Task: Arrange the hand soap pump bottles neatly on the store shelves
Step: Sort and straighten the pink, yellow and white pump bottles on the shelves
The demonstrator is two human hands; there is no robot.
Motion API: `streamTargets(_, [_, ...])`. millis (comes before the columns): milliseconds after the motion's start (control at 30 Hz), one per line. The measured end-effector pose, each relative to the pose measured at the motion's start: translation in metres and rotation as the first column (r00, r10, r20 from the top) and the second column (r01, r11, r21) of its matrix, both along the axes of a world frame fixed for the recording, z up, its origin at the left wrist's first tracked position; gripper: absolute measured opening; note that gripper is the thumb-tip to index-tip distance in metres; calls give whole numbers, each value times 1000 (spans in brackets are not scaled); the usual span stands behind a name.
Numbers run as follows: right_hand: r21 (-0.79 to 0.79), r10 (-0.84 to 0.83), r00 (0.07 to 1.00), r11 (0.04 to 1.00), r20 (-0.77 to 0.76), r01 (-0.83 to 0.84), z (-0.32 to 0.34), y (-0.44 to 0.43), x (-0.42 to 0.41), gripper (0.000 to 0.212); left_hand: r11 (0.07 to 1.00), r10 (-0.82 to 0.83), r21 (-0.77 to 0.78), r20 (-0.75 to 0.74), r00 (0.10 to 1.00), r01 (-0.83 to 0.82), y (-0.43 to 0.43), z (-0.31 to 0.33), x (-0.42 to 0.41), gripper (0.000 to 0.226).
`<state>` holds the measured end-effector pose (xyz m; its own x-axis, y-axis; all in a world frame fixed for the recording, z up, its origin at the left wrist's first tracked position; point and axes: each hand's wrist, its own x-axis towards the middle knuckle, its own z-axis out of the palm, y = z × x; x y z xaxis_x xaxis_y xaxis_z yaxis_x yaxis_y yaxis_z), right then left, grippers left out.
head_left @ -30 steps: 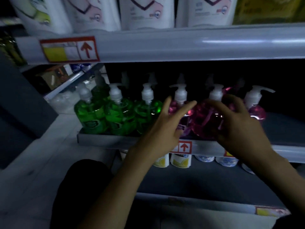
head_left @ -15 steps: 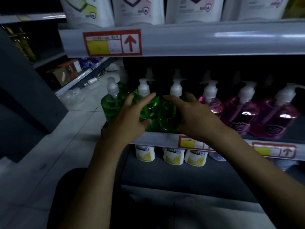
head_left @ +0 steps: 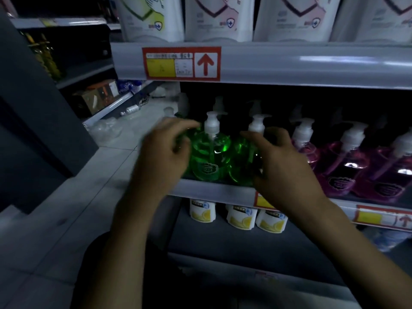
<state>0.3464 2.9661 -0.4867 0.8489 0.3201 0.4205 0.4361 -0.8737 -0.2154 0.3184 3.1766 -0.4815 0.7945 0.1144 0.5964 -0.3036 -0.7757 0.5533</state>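
both hands up at the middle shelf (head_left: 214,190), among the green bottles (head_left: 209,152) at its left end. left hand (head_left: 162,157) blurred, fingers (head_left: 180,127) curled loosely around the leftmost green bottle, mostly hidden behind the palm; cannot tell whether actually gripping or only brushing it. right hand (head_left: 283,168) with fingers (head_left: 256,139) spread and half bent over the third green bottle, thumb side near its pump (head_left: 257,124); contact likely, firm hold not clear. middle green bottle standing free between the two hands, upright, label forward. pink bottles (head_left: 341,163) in a row to the right, just beside the right wrist. more pumps dimly visible in a back row.

risks from here, as judgement:
- leftmost bottle close to the shelf's open end and front lip; a sideways nudge from the left hand could tip it off toward the floor (head_left: 111,175).
- bottles packed touching; pushing one could knock the neighbour or the back row over, domino fashion.
- right wrist close to the nearest pink bottle; a sweep rightward could turn or topple it.
- pressing down on a pump head could squirt soap, if unlocked.
- dim light and motion blur; easy to misjudge spacing and leave labels or spouts facing different ways.
- smooth round plastic likely slippery under a loose curl of fingers.
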Motion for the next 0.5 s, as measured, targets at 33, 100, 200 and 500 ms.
streamTargets(33, [44,28,998,999,48,-30,2,7,-10,64,995,76,-69,88,993,-70,16,5,-4,31])
streamTargets(100, [41,84,995,995,49,-86,4,24,-20,62,977,189,-113,94,977,-179,43,8,0,29])
streamTargets(200, [-44,108,993,993,-54,-110,1,51,-4,71,992,122,25,-78,989,-120,55,-3,19,27])
streamTargets(500, [-117,122,978,983,-166,-143,1,77,27,79,1000,13,29,-336,942,-3,39,-7,38,54])
